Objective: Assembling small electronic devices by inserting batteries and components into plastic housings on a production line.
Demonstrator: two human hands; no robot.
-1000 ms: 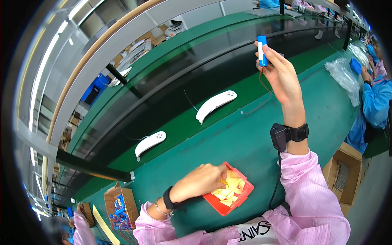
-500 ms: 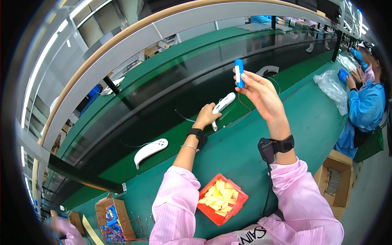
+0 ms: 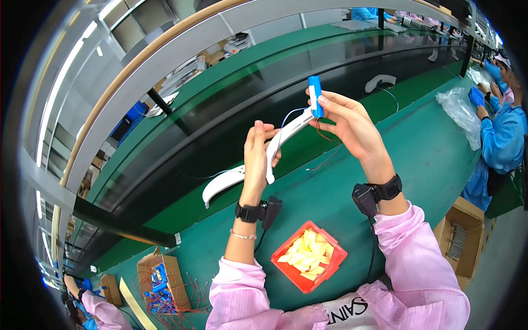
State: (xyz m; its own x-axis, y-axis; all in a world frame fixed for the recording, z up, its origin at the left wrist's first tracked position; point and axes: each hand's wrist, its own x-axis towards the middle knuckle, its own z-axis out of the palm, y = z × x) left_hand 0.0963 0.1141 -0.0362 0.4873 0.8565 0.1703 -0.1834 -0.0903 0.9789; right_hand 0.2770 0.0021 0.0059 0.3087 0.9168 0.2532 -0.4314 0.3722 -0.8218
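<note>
Head view | left hand (image 3: pixel 256 160): fingers round white shell (image 3: pixel 286 133), grip partly hidden | right hand (image 3: pixel 356 127): pinching blue cell (image 3: pixel 315 94) at shell's upper end, contact unclear | step: apparently matching cell to shell | next: likely calls for steadying shell, aligning both

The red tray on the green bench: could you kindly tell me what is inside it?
Pale yellow pieces lie heaped in the red tray; what lies under them is hidden.
</note>
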